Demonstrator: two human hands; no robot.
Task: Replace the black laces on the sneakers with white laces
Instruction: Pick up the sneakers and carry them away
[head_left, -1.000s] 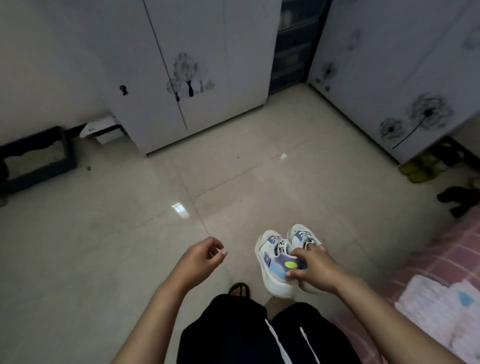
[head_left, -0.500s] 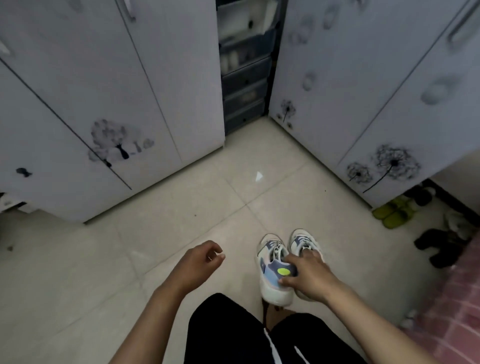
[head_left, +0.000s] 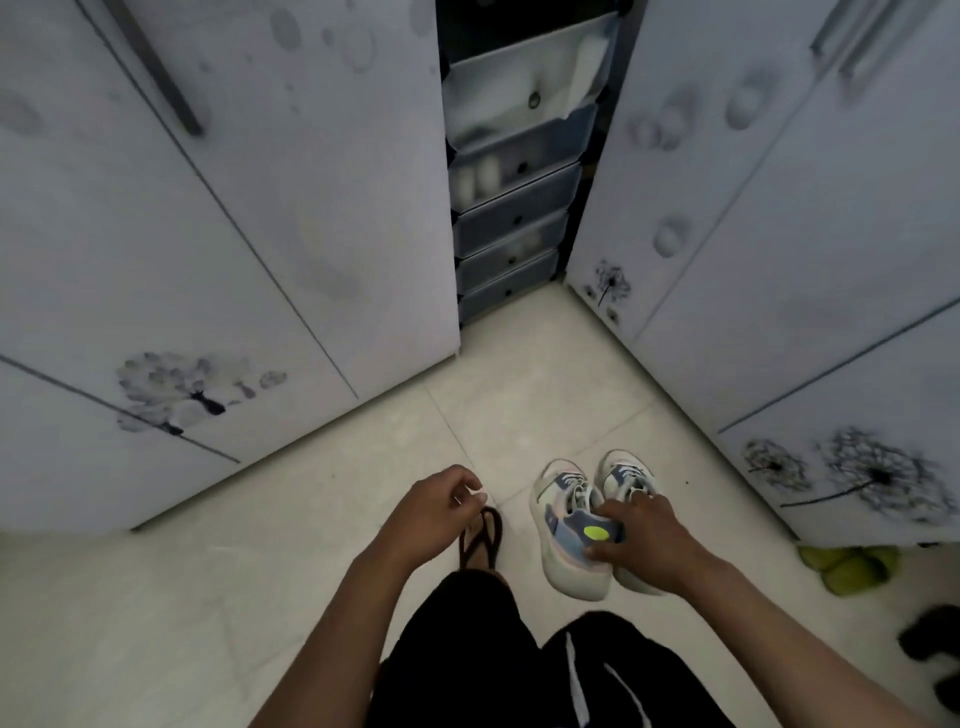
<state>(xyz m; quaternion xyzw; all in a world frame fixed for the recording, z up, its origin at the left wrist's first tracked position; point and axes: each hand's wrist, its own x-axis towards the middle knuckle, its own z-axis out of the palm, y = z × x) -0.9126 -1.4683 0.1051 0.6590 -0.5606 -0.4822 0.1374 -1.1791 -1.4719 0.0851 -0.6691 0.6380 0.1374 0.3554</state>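
Pale tile floor (head_left: 545, 395) between wardrobes: right hand (head_left: 641, 540) grasps both sneakers (head_left: 566, 535) by the collars, left hand (head_left: 434, 506) loosely curled, empty. Pinching two together, one could easily slip out.

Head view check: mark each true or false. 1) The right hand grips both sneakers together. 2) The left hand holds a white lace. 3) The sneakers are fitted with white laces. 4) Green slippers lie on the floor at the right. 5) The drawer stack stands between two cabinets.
1) True: the right hand grips the sneakers at their collars.
2) False: the left hand hangs loosely curled, holding nothing.
3) False: their laces look dark.
4) True: green slippers lie there.
5) True: the drawer stack stands in the gap.
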